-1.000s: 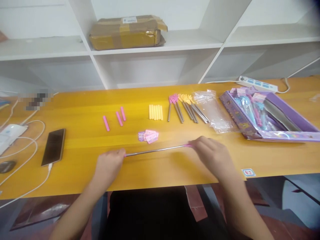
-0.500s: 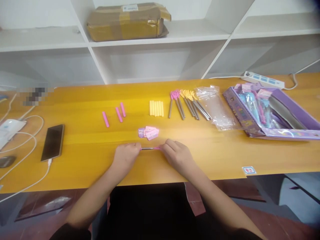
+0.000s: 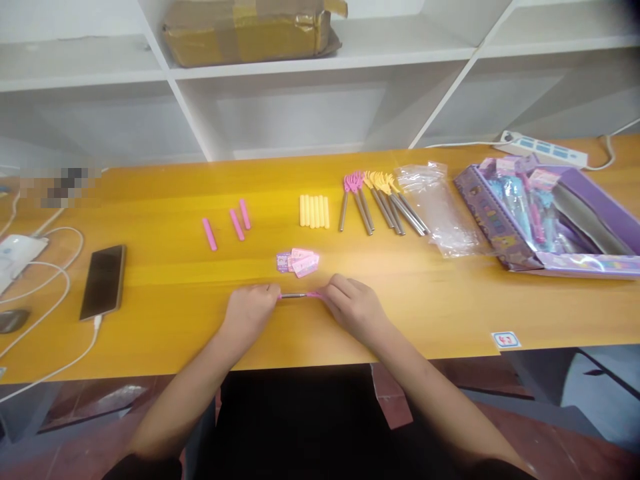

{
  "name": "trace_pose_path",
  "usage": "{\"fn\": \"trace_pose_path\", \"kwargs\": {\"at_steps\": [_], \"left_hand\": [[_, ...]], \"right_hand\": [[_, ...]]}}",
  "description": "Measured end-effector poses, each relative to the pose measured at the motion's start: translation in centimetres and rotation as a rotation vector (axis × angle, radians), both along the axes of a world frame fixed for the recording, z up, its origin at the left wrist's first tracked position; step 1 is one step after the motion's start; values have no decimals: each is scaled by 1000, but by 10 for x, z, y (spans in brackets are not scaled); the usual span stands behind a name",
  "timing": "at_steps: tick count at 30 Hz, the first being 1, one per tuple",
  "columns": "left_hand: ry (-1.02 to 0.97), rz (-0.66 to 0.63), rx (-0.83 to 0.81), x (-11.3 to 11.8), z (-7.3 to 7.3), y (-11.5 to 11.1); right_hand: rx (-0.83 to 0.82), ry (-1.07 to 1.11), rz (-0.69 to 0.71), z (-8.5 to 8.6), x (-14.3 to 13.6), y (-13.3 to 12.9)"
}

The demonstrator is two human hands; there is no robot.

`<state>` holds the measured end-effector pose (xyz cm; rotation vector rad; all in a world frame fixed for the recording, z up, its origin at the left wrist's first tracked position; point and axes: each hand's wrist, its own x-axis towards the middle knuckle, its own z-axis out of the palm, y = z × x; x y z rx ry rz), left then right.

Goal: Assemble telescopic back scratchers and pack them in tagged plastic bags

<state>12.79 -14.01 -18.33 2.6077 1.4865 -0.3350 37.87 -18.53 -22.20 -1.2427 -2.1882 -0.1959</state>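
Note:
Near the front of the table, my left hand (image 3: 251,308) and my right hand (image 3: 354,308) grip the two ends of one small back scratcher (image 3: 294,295). Its thin metal rod runs level between them. Pink shows at my left fingers, and the pink head end disappears into my right fingers. Just beyond lie overlapping pink and purple cards (image 3: 304,264). Farther back is a row of yellow tubes (image 3: 315,211); left of it lie three loose pink tubes (image 3: 209,234). To the right, several back scratchers with metal rods (image 3: 369,212) have pink or yellow claw heads.
Clear plastic bags (image 3: 434,207) lie beside a purple box (image 3: 500,230) holding packaged items. At left are a phone (image 3: 103,283) on a white cable and a dark mouse (image 3: 13,321). A power strip (image 3: 545,149) and white shelves with a taped carton (image 3: 245,33) stand behind.
The view has tilted slightly, so shelves and table items sit higher in the picture. Both hands keep their grip on the back scratcher, with barely any movement.

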Motion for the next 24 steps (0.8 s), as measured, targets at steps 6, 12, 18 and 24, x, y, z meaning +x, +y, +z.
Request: {"fn": "trace_pose_path", "kwargs": {"at_steps": [6, 12, 18, 24], "left_hand": [[22, -1, -15, 0, 1, 1], [42, 2, -29, 2, 3, 0], [36, 2, -34, 2, 4, 0], [-11, 4, -24, 0, 0, 1]], "right_hand": [[3, 9, 9, 2, -1, 0], [10, 23, 14, 3, -1, 1], [5, 10, 15, 3, -1, 0], [16, -14, 20, 5, -2, -2]]}}
